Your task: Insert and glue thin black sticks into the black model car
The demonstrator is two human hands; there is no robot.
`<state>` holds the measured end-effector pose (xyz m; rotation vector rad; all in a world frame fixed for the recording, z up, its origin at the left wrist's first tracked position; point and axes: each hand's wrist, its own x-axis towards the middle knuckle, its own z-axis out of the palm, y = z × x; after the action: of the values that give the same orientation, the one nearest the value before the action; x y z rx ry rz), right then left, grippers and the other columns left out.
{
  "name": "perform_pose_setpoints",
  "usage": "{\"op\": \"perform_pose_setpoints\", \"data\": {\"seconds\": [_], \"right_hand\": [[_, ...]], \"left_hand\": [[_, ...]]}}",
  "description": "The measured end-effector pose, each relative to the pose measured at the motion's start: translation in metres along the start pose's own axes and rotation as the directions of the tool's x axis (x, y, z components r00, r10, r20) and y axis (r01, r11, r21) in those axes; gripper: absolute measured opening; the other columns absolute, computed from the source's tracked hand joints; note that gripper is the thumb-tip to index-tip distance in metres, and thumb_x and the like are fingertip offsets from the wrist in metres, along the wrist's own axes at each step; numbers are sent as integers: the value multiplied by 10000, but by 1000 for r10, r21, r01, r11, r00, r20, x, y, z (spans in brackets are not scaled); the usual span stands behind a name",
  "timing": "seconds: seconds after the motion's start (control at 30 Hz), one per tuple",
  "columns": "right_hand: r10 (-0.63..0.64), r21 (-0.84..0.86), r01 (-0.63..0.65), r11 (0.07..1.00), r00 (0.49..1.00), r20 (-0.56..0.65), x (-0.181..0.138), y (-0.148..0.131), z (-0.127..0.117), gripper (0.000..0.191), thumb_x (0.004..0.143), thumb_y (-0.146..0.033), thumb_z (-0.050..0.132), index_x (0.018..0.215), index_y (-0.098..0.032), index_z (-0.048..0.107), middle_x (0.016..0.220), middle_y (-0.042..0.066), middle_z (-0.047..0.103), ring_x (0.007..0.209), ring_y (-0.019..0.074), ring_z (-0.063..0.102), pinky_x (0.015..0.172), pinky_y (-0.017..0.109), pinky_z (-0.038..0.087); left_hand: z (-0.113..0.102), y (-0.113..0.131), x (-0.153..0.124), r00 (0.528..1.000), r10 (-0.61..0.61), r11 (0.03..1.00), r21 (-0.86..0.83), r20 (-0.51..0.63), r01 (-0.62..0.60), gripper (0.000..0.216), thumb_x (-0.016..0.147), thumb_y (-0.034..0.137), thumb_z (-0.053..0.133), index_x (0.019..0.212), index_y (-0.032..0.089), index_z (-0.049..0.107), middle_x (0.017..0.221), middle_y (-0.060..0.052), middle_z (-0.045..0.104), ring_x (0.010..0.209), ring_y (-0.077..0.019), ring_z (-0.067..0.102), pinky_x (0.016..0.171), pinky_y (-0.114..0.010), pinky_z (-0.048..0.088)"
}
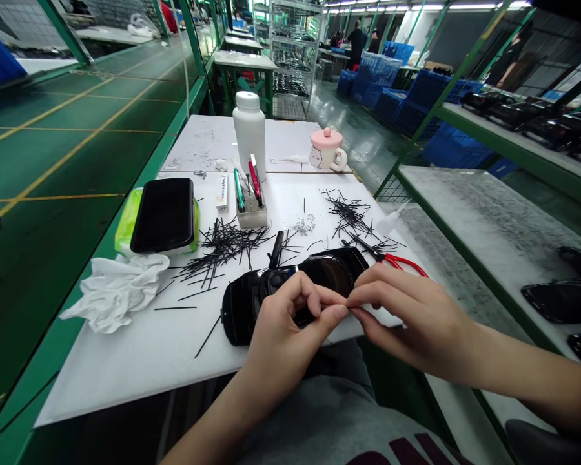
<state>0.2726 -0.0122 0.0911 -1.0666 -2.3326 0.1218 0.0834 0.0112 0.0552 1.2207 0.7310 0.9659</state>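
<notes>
My left hand (297, 323) and my right hand (407, 310) meet fingertip to fingertip over the table's near edge. Each is closed in a pinch; whatever lies between the fingertips is too small to make out. Behind and partly under them rests a glossy black moulded part (244, 303), its middle hidden by my left hand. Beside my right hand lie scissors with red handles (407, 263). Thin black strips form one pile (227, 244) beyond the black part and another pile (348, 213) to the right. Small clear bits (304, 224) are scattered between the piles.
A holder (252, 216) with pens, a white bottle (249, 132) and a pink-lidded mug (326, 152) stand farther back. At left, a phone (163, 215) lies on a green packet, near crumpled white tissue (116, 290). A shelf (465, 200) with black parts runs along the right.
</notes>
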Motion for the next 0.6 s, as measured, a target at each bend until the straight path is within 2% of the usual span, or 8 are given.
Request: {"op": "perform_pose_setpoints", "data": {"seconds": [0.23,0.53,0.6], "right_hand": [[-97,-179,90,980,995,-32,0,-4,3,141,907,-65,550,924,-205,544,795,38,634,697,143,580,617,263,472],[28,-93,-30,995,999,-26,-11,-18,14,179,904,-52,564,983,-211,543,841,36,613,712,141,593,603,266,469],[62,-80,-66,995,997,-47,-12,-23,15,215,885,-24,565,984,-213,542,835,35,609,725,149,603,619,274,481]], "left_hand": [[1,0,0,998,61,993,102,14,-62,335,889,164,674,709,214,395,874,-5,753,821,-140,684,733,-246,494],[-15,-6,-5,970,204,906,350,132,-238,227,856,68,622,751,209,478,875,13,712,825,-154,677,788,-278,488],[-22,-7,-5,961,245,864,421,126,-275,209,842,44,614,776,209,504,889,22,699,854,-155,662,814,-287,474]]}}
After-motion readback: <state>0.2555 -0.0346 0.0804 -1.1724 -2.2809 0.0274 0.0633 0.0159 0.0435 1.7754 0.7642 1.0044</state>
